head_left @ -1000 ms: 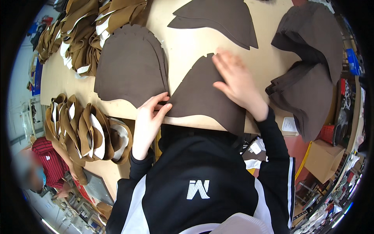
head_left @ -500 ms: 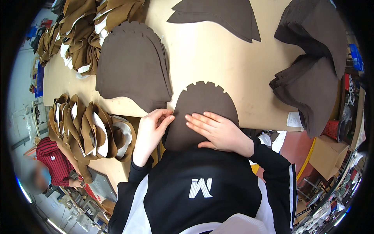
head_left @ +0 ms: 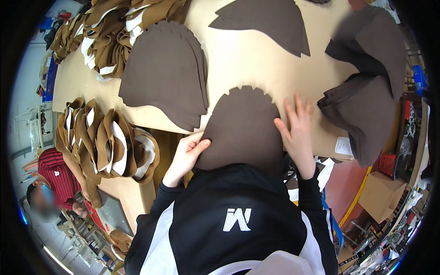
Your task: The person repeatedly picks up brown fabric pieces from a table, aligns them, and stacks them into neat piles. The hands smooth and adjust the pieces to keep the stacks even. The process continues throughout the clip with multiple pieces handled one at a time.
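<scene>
A dark brown panel (head_left: pixel 245 126), rounded and notched along its far edge, lies at the table's near edge against my front. My left hand (head_left: pixel 187 153) pinches its left edge between thumb and fingers. At the panel's right side, my right hand (head_left: pixel 299 130) is spread with nothing in it, its fingertips slightly blurred over the table. A stack of similar dark brown panels (head_left: pixel 162 73) sits just beyond my left hand. Farther off lie a few dark pointed pieces (head_left: pixel 266 23). To the right, a thick pile of dark panels (head_left: pixel 362 101) is folded over the table's edge.
Bundles of tan pieces with white linings (head_left: pixel 107 142) stand at the left, with more (head_left: pixel 105 36) at the far left. A paper label (head_left: pixel 343 145) lies by the right pile. Beyond the table are a cardboard box (head_left: pixel 381 195) and a co-worker in a striped shirt (head_left: pixel 59 176).
My right hand has lifted off the panel's middle and moved right, fingers spreading. My left hand still holds the left edge. The whole view has shifted slightly.
</scene>
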### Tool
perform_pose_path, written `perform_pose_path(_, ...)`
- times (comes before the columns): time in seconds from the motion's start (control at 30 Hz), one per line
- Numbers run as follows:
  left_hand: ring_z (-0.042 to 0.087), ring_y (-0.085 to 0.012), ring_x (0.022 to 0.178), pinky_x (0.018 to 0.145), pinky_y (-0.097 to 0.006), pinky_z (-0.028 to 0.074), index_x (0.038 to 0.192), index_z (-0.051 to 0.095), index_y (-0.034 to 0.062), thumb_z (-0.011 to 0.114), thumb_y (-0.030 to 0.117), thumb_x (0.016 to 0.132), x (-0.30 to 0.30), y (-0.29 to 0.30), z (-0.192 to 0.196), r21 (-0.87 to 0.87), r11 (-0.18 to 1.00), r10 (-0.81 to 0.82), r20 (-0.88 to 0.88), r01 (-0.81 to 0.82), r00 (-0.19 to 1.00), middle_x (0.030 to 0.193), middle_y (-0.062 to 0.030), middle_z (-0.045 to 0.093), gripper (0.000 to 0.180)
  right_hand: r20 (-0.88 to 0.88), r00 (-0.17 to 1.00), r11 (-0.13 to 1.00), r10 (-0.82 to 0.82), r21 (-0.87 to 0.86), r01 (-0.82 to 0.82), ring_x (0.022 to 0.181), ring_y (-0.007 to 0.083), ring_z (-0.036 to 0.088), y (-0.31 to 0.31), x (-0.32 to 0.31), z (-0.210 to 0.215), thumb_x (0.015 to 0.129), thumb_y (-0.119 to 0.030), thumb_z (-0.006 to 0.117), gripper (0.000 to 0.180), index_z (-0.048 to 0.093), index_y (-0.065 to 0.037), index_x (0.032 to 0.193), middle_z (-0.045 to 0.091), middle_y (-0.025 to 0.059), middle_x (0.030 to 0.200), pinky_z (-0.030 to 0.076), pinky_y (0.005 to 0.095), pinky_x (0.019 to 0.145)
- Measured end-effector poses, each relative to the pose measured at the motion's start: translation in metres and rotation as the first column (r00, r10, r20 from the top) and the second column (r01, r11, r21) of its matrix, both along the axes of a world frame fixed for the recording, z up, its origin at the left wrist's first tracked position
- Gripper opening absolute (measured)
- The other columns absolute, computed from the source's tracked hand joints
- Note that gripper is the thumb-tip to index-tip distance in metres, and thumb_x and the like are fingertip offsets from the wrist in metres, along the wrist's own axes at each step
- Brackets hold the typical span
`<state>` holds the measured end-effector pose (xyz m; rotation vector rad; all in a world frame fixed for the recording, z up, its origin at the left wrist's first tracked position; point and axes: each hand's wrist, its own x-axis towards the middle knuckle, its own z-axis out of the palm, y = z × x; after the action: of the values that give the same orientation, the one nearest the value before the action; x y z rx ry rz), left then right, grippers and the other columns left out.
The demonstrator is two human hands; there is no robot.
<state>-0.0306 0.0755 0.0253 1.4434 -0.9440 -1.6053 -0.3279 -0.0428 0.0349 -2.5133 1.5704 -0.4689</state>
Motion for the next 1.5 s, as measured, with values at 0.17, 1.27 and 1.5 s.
perform_pose_path(0.17, 0.063, -0.0073, 0.092, 0.085, -0.023, 0.050, 0.122, 0.065, -0.0037, 0.063, 0.017, 0.103, 0.017, -0.041, 0.026, -0.194, 0.976, 0.052, -0.229, -0.098, 0.972, 0.104, -0.0033, 0.072, 0.029, 0.806, 0.376, 0.730, -0.458, 0.582, -0.358, 0.119, 0.0256, 0.062, 0.003, 0.019, 0.026, 0.102, -0.013, 0.060, 0.044, 0.046, 0.002, 0.141, 0.063, 0.0170, 0.129, 0.048, 0.0367, 0.102)
perform_pose_path(1.27, 0.066, -0.0144, 0.097, 0.085, -0.027, 0.051, 0.135, 0.055, 0.0027, 0.054, 0.031, 0.107, -0.051, -0.123, 0.017, -0.021, 0.989, -0.149, -0.080, 0.148, 0.986, 0.117, -0.0090, 0.067, 0.040, 0.890, -0.281, 0.311, 0.358, 0.170, 0.935, 0.124, 0.0206, 0.056, 0.070, -0.328, -0.088, 0.104, -0.016, 0.058, 0.042, 0.048, -0.006, 0.143, 0.060, 0.0072, 0.136, 0.044, 0.0366, 0.106)
perform_pose_path(1.5, 0.063, -0.0139, 0.100, 0.089, -0.028, 0.050, 0.132, 0.059, 0.0015, 0.059, 0.026, 0.105, 0.011, -0.129, 0.054, -0.255, 0.967, 0.058, 0.151, -0.017, 0.987, 0.117, -0.0090, 0.067, 0.037, 0.381, -0.918, 0.135, -0.112, 0.921, 0.366, 0.086, 0.0236, 0.062, 0.065, -0.304, -0.328, 0.091, -0.013, 0.062, 0.037, 0.055, -0.012, 0.127, 0.063, 0.0072, 0.110, 0.052, 0.0400, 0.075)
